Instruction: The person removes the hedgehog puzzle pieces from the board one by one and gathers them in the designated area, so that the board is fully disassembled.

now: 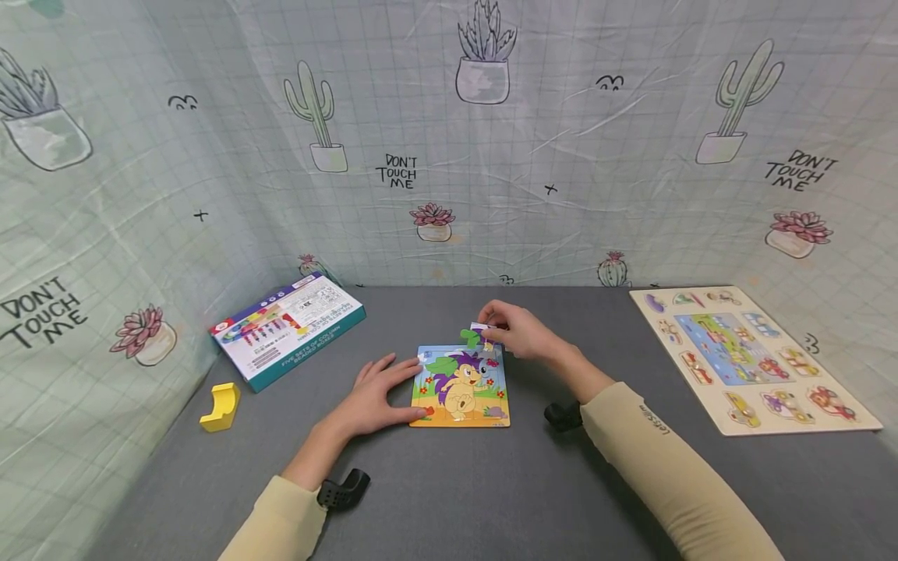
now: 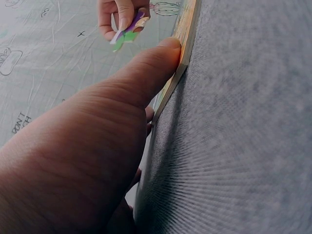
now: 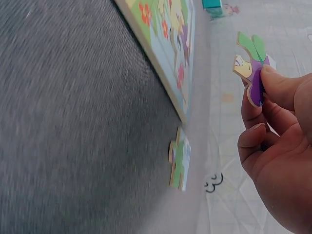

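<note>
A square hedgehog puzzle (image 1: 459, 393) lies flat on the grey table. My left hand (image 1: 379, 393) rests at its left side with fingers spread, the thumb (image 2: 163, 51) on its near left corner and the fingertips by its far left edge. Above the far right corner, my right hand (image 1: 522, 331) pinches a jigsaw piece (image 3: 254, 73) between thumb and fingers. Purple, green and cream show on this piece, and it is held up off the table. A second jigsaw piece (image 3: 180, 163), green and pale blue, lies on the table beyond the puzzle in the right wrist view.
At the back left lies a flat toy box (image 1: 288, 331) with teal sides. A yellow curved block (image 1: 220, 407) sits in front of it. A wooden picture board (image 1: 708, 397) with vehicle pieces lies at the right. A printed curtain (image 1: 449, 156) hangs behind the table.
</note>
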A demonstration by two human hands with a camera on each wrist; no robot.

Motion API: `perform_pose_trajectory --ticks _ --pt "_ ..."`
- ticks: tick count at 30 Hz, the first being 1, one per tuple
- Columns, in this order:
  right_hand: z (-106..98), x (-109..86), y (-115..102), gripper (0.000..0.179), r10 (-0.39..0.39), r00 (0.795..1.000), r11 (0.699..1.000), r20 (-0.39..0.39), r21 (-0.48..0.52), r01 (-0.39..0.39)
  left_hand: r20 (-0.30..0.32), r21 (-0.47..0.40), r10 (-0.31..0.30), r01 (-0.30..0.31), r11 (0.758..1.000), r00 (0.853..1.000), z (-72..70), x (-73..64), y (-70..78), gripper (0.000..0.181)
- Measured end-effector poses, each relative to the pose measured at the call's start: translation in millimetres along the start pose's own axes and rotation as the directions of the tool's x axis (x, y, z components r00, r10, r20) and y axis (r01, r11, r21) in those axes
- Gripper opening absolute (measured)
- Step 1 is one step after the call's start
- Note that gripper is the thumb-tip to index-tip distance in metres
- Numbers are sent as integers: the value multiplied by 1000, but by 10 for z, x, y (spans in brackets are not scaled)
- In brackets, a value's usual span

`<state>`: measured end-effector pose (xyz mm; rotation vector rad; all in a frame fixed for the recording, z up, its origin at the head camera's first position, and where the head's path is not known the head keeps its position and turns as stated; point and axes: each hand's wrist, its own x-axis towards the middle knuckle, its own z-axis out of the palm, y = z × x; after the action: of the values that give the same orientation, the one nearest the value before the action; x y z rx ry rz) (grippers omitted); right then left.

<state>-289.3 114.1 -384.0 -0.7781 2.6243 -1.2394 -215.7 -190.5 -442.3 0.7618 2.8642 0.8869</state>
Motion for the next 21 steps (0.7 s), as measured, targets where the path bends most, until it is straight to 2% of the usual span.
perform_pose_trajectory --ticks 7,21 --pt "-111 -74 88 10 -8 1000 1000 -7 -25 8 -3 0 7 -7 1000 1000 3 -1 -9 77" --pt "-350 -209 356 11 41 999 997 -35 -69 -43 -6 -1 3 -3 1000 1000 11 -7 -21 79"
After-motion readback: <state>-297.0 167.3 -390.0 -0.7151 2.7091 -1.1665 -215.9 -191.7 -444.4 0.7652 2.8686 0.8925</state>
